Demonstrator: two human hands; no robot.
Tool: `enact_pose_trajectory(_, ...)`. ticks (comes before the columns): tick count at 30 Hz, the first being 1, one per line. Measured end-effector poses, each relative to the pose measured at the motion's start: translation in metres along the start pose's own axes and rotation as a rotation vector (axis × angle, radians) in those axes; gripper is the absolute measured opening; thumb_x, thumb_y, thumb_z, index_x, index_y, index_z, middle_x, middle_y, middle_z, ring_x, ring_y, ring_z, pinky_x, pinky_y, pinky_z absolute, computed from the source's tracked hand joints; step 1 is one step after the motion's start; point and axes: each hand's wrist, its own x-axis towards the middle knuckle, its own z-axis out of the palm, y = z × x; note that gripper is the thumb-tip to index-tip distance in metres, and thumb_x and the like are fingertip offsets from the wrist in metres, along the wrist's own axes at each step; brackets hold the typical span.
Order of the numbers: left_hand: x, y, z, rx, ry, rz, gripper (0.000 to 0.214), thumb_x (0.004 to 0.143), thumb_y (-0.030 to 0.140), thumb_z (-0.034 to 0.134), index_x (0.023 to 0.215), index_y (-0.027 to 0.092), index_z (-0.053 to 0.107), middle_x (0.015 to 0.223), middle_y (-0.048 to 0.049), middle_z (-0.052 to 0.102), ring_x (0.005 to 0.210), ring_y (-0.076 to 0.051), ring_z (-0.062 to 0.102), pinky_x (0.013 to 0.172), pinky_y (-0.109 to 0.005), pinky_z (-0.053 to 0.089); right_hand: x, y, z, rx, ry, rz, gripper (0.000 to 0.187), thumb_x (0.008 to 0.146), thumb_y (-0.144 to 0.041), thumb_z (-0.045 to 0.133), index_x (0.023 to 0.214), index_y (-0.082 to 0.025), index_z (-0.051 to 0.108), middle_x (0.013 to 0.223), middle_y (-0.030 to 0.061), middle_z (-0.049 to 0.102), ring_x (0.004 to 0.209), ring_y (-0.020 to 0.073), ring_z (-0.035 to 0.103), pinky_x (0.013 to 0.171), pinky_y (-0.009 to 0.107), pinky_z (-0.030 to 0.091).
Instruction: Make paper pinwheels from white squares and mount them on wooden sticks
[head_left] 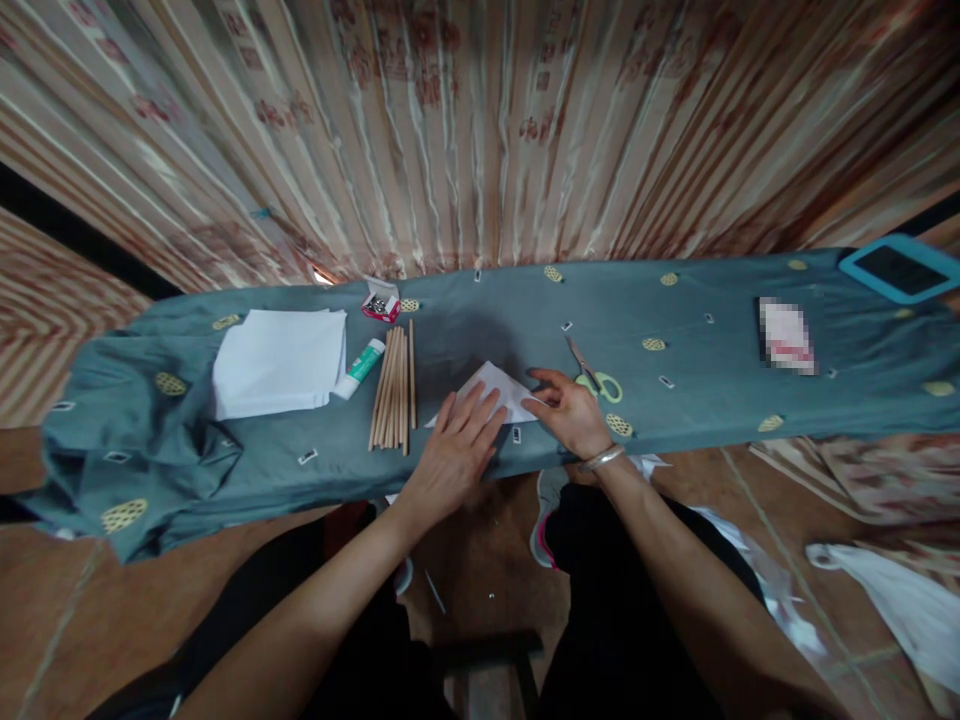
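Note:
A white sheet of paper (510, 385), folded into a triangle, lies on the cloth in front of me with its point facing away. My left hand (461, 445) rests flat on its left part, fingers stretched out and pressing it down. At the right corner, my right hand (571, 408) holds the paper's edge between thumb and fingers. Just beyond the right hand lie scissors (592, 375) with light green handles, their blades pointing away. Left of the folded paper is a row of thin wooden sticks (392, 390).
A stack of white paper (281, 360) lies at the left beside a green-and-white glue stick (360, 368). Behind the sticks stands an open red box (381, 300) of small metal pieces. Rightward are a blurred packet (785, 335) and a blue-framed tablet (904, 268). A pleated curtain (480, 130) hangs behind.

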Motion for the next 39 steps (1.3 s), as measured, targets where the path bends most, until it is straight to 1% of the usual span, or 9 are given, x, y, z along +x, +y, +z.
enact_pose_trajectory(3,-0.003,0.004,0.006,0.026,-0.062,-0.007,0.049,0.096,0.021,0.047,0.144,0.014,0.041,0.152,-0.0139,0.044,0.148,-0.03,0.028,0.119,-0.058,0.023,0.003,0.001,0.002,-0.02,0.005,0.018,0.044,0.076,-0.029,0.071,0.118,-0.02,0.065,0.079,0.0018,0.078,0.072,0.023,0.073,0.075,0.039,0.056)
enact_pose_trajectory(7,-0.004,0.003,0.008,0.035,-0.106,-0.018,0.053,0.097,0.03,0.048,0.146,0.014,0.038,0.155,-0.0137,0.041,0.148,-0.031,0.028,0.119,-0.059,0.021,0.006,0.004,0.005,-0.015,0.03,0.014,0.043,0.074,-0.029,0.072,0.116,-0.021,0.066,0.076,0.0005,0.077,0.07,0.0218,0.072,0.071,0.036,0.055)
enact_pose_trajectory(13,-0.001,0.002,0.008,0.042,-0.185,-0.056,0.061,0.096,0.042,0.05,0.149,0.016,0.034,0.157,-0.0123,0.037,0.149,-0.034,0.024,0.119,-0.06,0.021,0.004,-0.006,0.003,-0.098,0.018,0.077,0.047,0.078,-0.027,0.07,0.123,-0.019,0.063,0.082,0.0019,0.078,0.078,0.022,0.072,0.08,0.036,0.054)
enact_pose_trajectory(17,0.001,0.001,0.009,0.054,-0.197,-0.075,0.064,0.096,0.045,0.05,0.15,0.016,0.033,0.157,-0.0115,0.037,0.149,-0.035,0.023,0.119,-0.061,0.02,0.005,-0.016,0.002,-0.161,0.022,0.086,0.049,0.08,-0.026,0.069,0.127,-0.019,0.061,0.089,0.0036,0.078,0.085,0.0239,0.073,0.085,0.038,0.052)
enact_pose_trajectory(20,0.002,0.001,0.01,0.059,-0.206,-0.088,0.064,0.095,0.046,0.05,0.15,0.016,0.033,0.157,-0.0115,0.037,0.148,-0.036,0.024,0.118,-0.061,0.021,0.006,-0.019,0.001,-0.179,0.01,0.102,0.05,0.081,-0.026,0.069,0.129,-0.018,0.06,0.092,0.0041,0.079,0.086,0.0242,0.073,0.085,0.038,0.052)
enact_pose_trajectory(27,0.002,0.0,0.01,0.061,-0.195,-0.091,0.063,0.096,0.046,0.048,0.15,0.017,0.033,0.157,-0.0113,0.037,0.149,-0.035,0.023,0.119,-0.06,0.02,0.007,-0.019,0.003,-0.195,0.016,0.102,0.049,0.081,-0.026,0.069,0.129,-0.017,0.06,0.092,0.0049,0.079,0.091,0.0264,0.073,0.087,0.04,0.052)
enact_pose_trajectory(34,0.003,0.001,0.009,0.05,-0.217,-0.103,0.063,0.096,0.047,0.048,0.149,0.016,0.035,0.157,-0.0111,0.038,0.148,-0.035,0.025,0.119,-0.061,0.02,0.007,-0.018,0.004,-0.222,0.019,0.1,0.047,0.082,-0.027,0.067,0.127,-0.018,0.061,0.093,0.0047,0.079,0.093,0.0265,0.073,0.088,0.04,0.053)
enact_pose_trajectory(39,0.004,0.001,0.009,0.038,-0.222,-0.108,0.064,0.096,0.049,0.048,0.149,0.016,0.035,0.156,-0.0116,0.039,0.148,-0.035,0.026,0.118,-0.061,0.021,0.007,-0.018,0.003,-0.242,0.027,0.085,0.046,0.082,-0.028,0.067,0.127,-0.017,0.061,0.095,0.0055,0.079,0.095,0.0268,0.073,0.088,0.039,0.053)
